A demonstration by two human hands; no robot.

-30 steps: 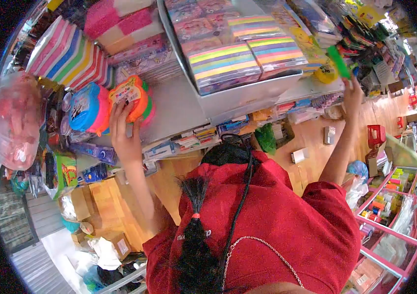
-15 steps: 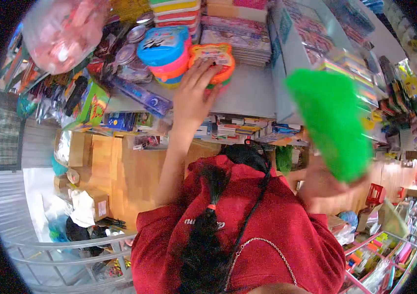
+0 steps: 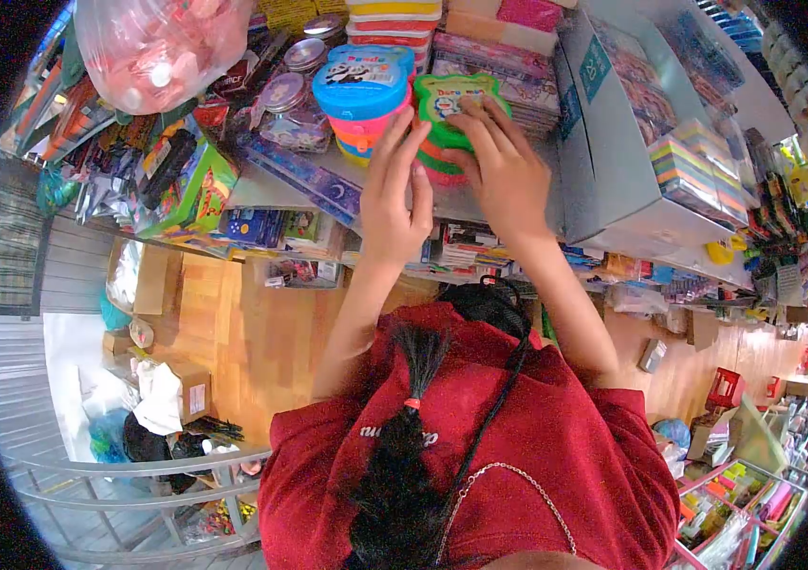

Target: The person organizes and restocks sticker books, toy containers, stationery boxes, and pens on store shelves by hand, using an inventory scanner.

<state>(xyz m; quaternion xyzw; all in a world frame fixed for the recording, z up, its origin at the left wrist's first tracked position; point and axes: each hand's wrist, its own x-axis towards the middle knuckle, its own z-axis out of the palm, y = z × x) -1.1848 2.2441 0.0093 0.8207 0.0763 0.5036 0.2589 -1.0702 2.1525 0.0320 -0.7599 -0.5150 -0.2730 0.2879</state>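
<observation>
So the green box (image 3: 442, 92) is right under the right hand (image 3: 507, 171), sitting on top of a small stack. That hand's fingers lie over the lid with the thumb down by the near side; can't tell if it's actually squeezing. The left hand (image 3: 398, 195) is just left of the stack, thumb and fingers apart, fingertips by the gap next to the blue box (image 3: 357, 84); can't tell if they touch anything. The shelf (image 3: 463, 199) under the stack is pale, with jars (image 3: 284, 92) left of the grip and a big open carton (image 3: 603, 157) of packs to the right. Below the hands there's wood floor (image 3: 262, 356), plus a railing (image 3: 138, 475) lower left and a red crate (image 3: 724, 389) off right.
</observation>
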